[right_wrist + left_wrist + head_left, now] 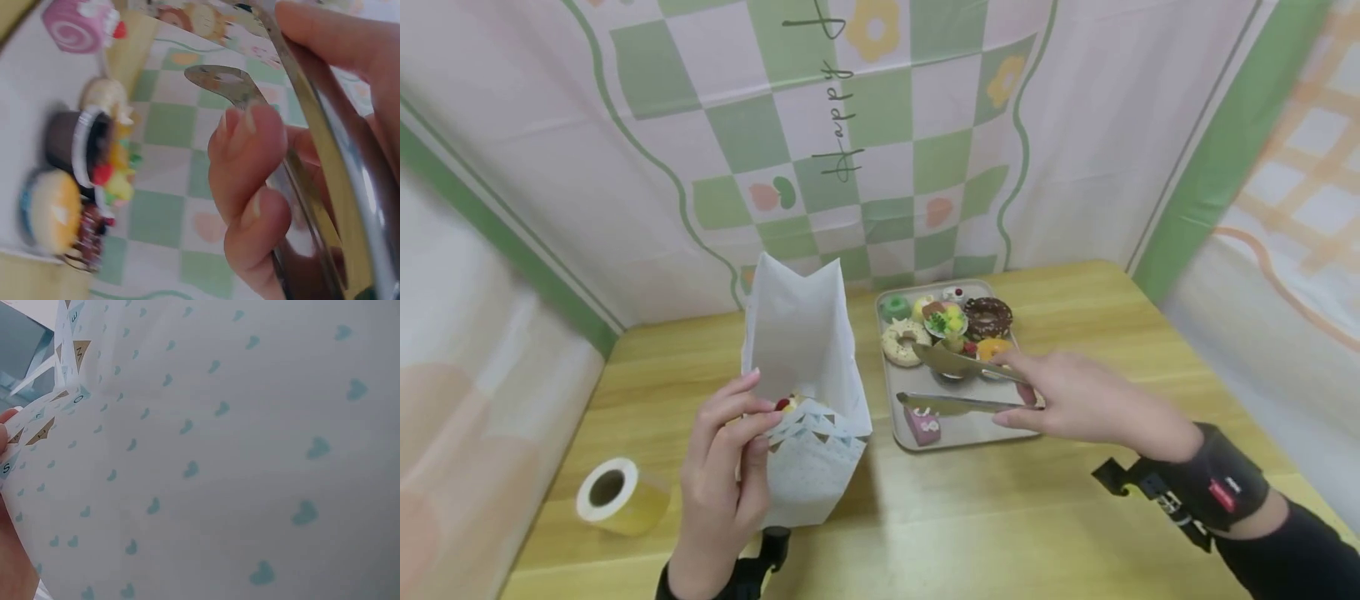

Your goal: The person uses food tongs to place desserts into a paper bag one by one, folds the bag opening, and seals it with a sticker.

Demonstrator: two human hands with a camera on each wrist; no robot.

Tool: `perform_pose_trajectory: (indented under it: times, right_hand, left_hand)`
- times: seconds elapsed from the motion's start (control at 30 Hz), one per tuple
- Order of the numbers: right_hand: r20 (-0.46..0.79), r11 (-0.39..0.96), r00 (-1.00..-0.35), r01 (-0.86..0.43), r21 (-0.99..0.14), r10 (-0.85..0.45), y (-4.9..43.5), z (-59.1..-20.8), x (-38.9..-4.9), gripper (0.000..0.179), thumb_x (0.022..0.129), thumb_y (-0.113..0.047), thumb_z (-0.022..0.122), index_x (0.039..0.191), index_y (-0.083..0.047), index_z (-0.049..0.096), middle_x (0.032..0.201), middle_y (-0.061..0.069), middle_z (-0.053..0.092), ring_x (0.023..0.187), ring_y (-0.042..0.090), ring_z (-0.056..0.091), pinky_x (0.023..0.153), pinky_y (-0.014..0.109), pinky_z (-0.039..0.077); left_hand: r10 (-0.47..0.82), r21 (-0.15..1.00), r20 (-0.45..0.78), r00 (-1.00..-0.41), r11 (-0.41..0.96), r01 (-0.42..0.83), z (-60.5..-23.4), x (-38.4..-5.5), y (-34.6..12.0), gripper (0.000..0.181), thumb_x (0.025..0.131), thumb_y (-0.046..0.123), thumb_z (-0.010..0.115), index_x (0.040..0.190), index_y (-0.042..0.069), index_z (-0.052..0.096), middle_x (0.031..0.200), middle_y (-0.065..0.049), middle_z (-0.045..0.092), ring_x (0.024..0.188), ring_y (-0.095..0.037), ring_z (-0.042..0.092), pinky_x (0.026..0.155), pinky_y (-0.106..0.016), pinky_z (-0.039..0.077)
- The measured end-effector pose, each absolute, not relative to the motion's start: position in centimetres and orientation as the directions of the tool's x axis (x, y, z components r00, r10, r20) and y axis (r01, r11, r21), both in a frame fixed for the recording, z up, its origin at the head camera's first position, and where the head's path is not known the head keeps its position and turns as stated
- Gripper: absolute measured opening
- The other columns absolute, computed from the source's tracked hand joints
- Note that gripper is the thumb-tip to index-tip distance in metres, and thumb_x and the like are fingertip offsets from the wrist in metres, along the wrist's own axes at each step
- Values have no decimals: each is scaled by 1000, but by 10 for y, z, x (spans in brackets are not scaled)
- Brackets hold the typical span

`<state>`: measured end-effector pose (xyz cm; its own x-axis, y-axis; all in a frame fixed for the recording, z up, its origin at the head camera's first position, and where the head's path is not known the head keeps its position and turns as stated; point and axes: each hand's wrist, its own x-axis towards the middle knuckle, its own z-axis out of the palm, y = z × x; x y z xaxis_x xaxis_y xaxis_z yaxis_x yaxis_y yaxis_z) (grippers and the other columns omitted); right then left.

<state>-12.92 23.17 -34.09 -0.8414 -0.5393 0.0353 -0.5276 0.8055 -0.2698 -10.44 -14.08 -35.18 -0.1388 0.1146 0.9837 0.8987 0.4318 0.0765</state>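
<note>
My left hand (726, 458) pinches the near rim of a white paper bag (816, 492) that stands upright with its mouth open. Small blue hearts and bunting cover the bag's side (187, 469) in the left wrist view. A bit of something red and yellow (787, 404) shows inside the bag. Metal tongs (958, 405) are gripped in my right hand (1086, 400), their arms spread with nothing between the tips. They hover over a tray (977, 427) of toy-like pastries. Below the lower tip lies a purple roll cake (922, 425), its swirl visible in the right wrist view (75, 26).
Grouped toward the tray's back are a cream donut (898, 343), a chocolate donut (988, 317), a green cake (895, 308) and several others. A roll of yellow labels (625, 500) stands on the wooden table left of my left hand. A checked cloth (820, 125) hangs behind.
</note>
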Motion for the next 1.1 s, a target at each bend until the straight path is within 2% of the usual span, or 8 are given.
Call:
perform_pose_trajectory:
  times: [0.23, 0.57, 0.83, 1.1]
  right_hand:
    - [-36, 836, -881, -433, -336, -471, 220, -369, -129, 63, 95, -47, 75, 136, -2, 58, 73, -12, 58, 59, 1, 48, 53, 21, 44]
    - [-78, 862, -915, -340, -374, -395, 208, -395, -125, 73, 94, -46, 75, 146, 0, 52, 73, -9, 59, 58, 4, 50, 49, 21, 45]
    - [-100, 881, -933, -287, -376, -346, 205, -412, -121, 67, 93, -49, 76, 136, -1, 58, 72, -8, 59, 58, 6, 51, 50, 22, 44]
    - [-170, 888, -936, -218, -405, -308, 202, -420, -118, 68, 93, -50, 75, 137, -1, 57, 78, -3, 64, 62, 9, 57, 52, 26, 47]
  left_hand:
    - [109, 60, 987, -115, 412, 909, -352, -106, -141, 37, 111, 14, 52, 85, -10, 64, 86, -25, 59, 129, -22, 66, 113, -26, 54]
    - [104, 61, 988, -113, 411, 910, -352, -106, -143, 38, 111, 14, 52, 85, -10, 65, 86, -25, 59, 127, -24, 67, 113, -27, 55]
    - [125, 53, 986, -113, 405, 913, -351, -106, -144, 37, 111, 14, 52, 86, -9, 65, 87, -25, 59, 130, -23, 66, 114, -28, 54]
    - [128, 60, 984, -122, 410, 910, -351, -105, -145, 37, 111, 14, 51, 86, -9, 66, 88, -25, 59, 130, -23, 66, 114, -28, 54]
